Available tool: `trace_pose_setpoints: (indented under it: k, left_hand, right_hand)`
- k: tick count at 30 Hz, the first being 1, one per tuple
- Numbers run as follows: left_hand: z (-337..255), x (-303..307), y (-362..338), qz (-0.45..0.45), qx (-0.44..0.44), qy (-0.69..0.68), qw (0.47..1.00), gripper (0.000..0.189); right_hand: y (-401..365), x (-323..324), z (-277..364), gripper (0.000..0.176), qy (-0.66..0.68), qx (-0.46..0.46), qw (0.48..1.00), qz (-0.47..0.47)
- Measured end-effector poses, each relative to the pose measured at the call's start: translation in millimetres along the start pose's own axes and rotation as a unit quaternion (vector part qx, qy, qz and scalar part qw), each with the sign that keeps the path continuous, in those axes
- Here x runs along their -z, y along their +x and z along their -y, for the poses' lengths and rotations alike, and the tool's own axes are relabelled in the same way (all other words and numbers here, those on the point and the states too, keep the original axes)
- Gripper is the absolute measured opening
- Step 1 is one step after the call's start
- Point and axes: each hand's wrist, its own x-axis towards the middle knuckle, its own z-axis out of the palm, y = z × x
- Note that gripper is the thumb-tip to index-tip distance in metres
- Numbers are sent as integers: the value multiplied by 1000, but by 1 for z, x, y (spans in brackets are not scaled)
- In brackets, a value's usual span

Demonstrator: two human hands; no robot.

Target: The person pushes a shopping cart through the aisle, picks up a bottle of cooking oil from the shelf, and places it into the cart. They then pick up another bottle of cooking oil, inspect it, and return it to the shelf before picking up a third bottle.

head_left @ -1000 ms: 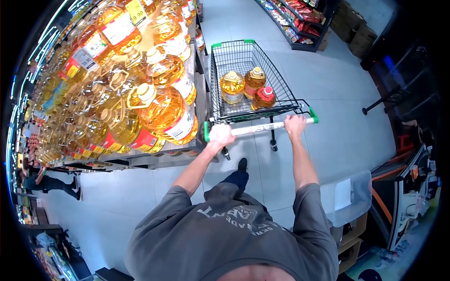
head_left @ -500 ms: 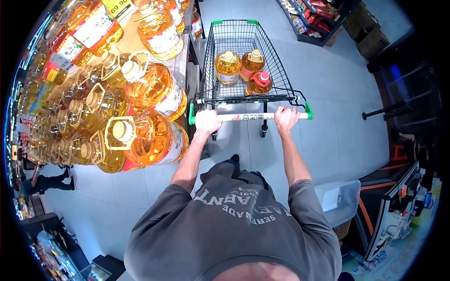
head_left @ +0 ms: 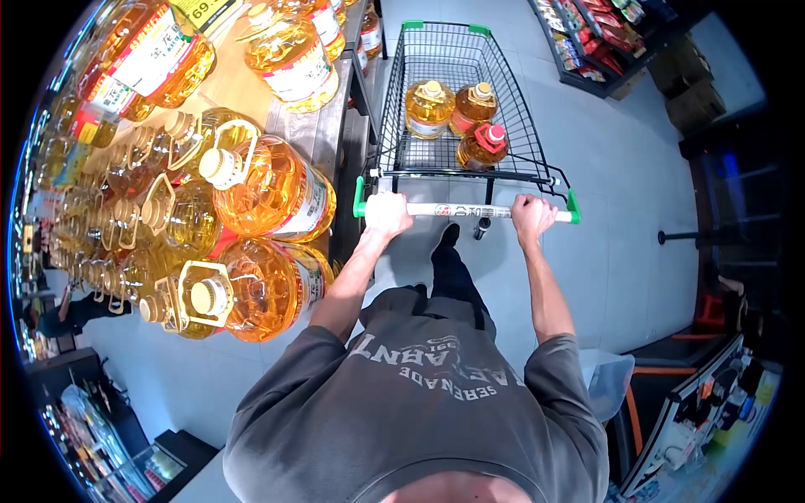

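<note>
A black wire shopping cart (head_left: 524, 109) with green corners stands in front of me. My left hand (head_left: 387, 214) is wrapped round the left end of its white handle (head_left: 470, 210), close to the green end piece. Toward the right end, my right hand (head_left: 533, 217) grips the same bar. Three big oil bottles ride in the basket: a golden one with a pale cap (head_left: 429, 111), a darker one behind it (head_left: 475, 105) and a red-capped one (head_left: 483, 146) nearest the handle.
Close on my left, a wooden display (head_left: 277, 117) carries many large oil bottles (head_left: 272, 189). A rack of packaged goods (head_left: 599, 42) stands ahead right, with cardboard boxes (head_left: 692, 80) beyond it. At my right elbow is a clear plastic bin (head_left: 605, 381). Another person (head_left: 75, 314) is far left.
The oil display has slid back past me on the left as the cart and I move forward. One foot now reaches out ahead under the handle. Both hands keep their grip.
</note>
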Motion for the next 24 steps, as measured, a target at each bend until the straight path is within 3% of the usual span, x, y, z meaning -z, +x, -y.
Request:
trace_pose_setpoints:
  k: [2,9,11,24]
  left_hand:
    - [3,-9,12,-6,3,-15,1000,18]
    - [-5,-6,36,17,29,16,999,19]
    - [-7,-1,40,40,24,-7,999,20]
    - [-21,9,71,89,38,-38,995,17]
  right_hand:
    - [7,-5,-1,23,26,36,998,-51]
    - [34,-13,-10,18,89,83,991,-49]
    - [40,-16,-14,18,96,115,984,-93]
    - [82,-24,-21,19,121,126,981,-84]
